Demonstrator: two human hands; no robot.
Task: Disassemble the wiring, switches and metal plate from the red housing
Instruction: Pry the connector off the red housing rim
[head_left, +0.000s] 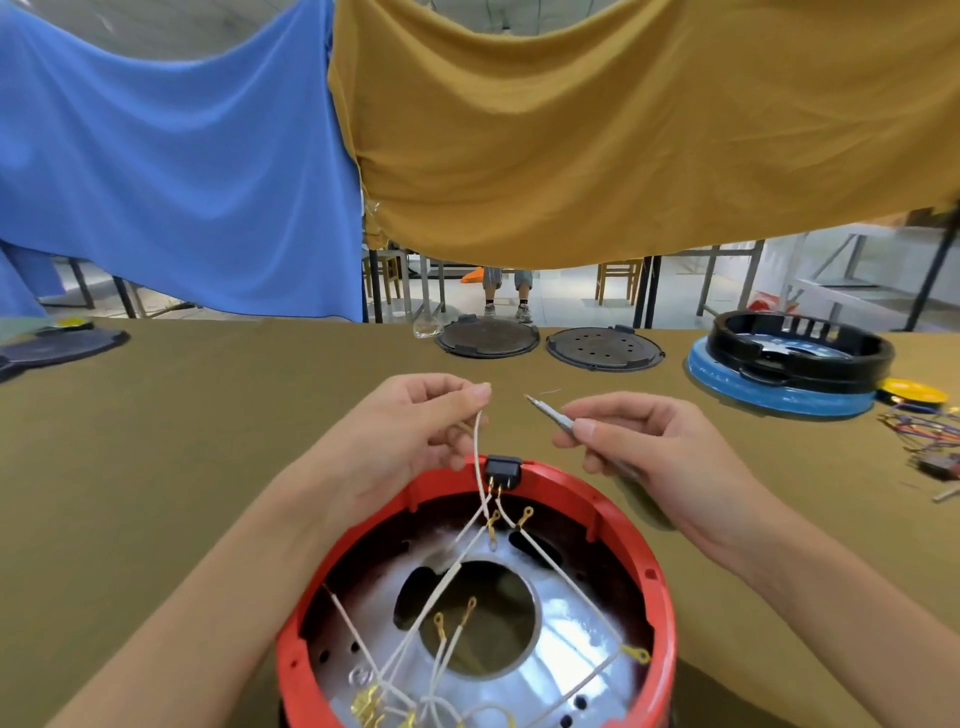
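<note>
The red housing (644, 566) stands open at the bottom middle of the table. A shiny metal plate (566, 623) with a round hole lies inside it. Several white wires (405, 631) with gold ring terminals cross the plate. A black switch (503, 469) sits in the far rim of the housing. My left hand (410, 431) pinches a white wire (477, 452) that rises from the switch. My right hand (660, 457) grips a thin metal tool (550, 413), its tip pointing toward the left hand.
Two dark round lids (485, 338) (602, 349) lie at the table's far edge. A black ring on a blue base (789, 371) stands far right, with a yellow dish (914, 391) and loose coloured wires (924, 431) beside it. Blue and mustard cloths hang above.
</note>
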